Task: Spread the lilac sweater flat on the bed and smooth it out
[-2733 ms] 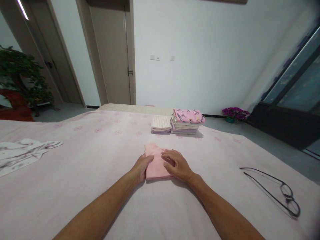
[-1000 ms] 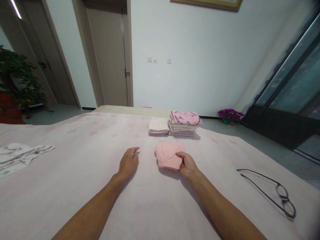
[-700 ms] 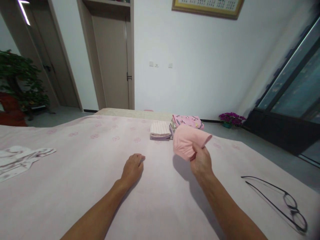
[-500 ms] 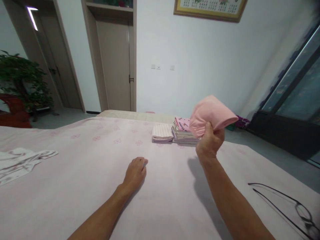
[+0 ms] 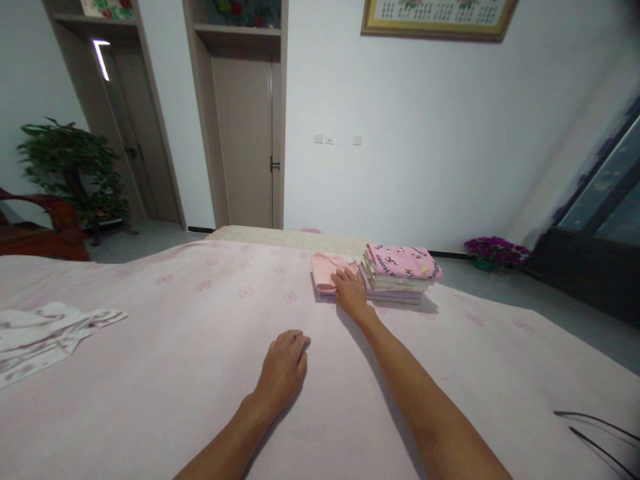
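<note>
A plain pink folded garment [image 5: 326, 268] lies on the smaller folded pile, where it covers the striped cloth. My right hand [image 5: 349, 292] rests on its near right side, fingers spread and no longer gripping. Just right of that hand is a taller stack of folded clothes, topped by a pink printed piece [image 5: 403, 261] with dark lettering. My left hand [image 5: 285, 360] lies on the pale pink flowered cover [image 5: 200, 360], palm down, fingers loosely extended and holding nothing.
At the far left lies a crumpled white patterned cloth [image 5: 50, 333]. Dark eyeglass temples [image 5: 600, 420] show at the lower right edge. Beyond the covered surface are purple flowers [image 5: 495, 250], a leafy plant [image 5: 75, 167] and a red wooden chair [image 5: 50, 223].
My right hand has lowered the pink garment leftward onto the striped pile and loosened its grip. The view has shifted right to left, and my left hand stays on the cover.
</note>
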A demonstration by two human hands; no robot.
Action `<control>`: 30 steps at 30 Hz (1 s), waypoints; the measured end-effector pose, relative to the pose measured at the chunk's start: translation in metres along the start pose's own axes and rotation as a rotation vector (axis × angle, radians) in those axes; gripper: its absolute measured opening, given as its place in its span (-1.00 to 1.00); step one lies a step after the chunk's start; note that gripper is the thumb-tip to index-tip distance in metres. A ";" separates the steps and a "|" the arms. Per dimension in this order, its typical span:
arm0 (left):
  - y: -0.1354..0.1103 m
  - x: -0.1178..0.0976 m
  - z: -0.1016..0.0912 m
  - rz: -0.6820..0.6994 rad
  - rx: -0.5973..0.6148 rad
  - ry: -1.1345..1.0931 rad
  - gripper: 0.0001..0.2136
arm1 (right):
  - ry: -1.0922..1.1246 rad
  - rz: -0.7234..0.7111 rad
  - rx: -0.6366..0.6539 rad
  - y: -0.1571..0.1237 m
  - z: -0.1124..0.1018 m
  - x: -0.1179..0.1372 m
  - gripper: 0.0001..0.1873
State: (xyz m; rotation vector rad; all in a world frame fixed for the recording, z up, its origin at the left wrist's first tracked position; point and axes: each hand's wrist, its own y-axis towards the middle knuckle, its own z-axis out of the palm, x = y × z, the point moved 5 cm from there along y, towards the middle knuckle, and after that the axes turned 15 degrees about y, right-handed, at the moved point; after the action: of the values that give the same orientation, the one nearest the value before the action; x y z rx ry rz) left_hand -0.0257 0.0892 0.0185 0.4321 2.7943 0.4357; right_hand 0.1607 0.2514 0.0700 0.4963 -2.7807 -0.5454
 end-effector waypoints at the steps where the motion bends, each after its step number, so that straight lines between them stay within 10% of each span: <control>1: 0.000 0.000 0.000 0.001 0.002 -0.003 -0.68 | -0.010 0.026 0.010 0.000 0.004 -0.003 -0.47; 17: 0.004 -0.002 -0.003 -0.013 0.025 -0.041 -0.67 | -0.074 -0.092 -0.005 0.039 -0.032 -0.020 -0.70; 24: 0.006 -0.002 -0.003 -0.004 0.016 -0.057 -0.68 | -0.209 0.124 -0.045 0.019 -0.018 -0.028 -0.71; 30: 0.007 -0.002 -0.004 0.000 0.025 -0.048 -0.68 | -0.219 -0.067 -0.051 0.002 -0.020 -0.004 -0.53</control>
State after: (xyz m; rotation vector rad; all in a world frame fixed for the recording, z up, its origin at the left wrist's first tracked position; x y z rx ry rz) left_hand -0.0231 0.0940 0.0246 0.4416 2.7559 0.3852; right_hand 0.1704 0.2481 0.0882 0.5499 -2.9563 -0.7240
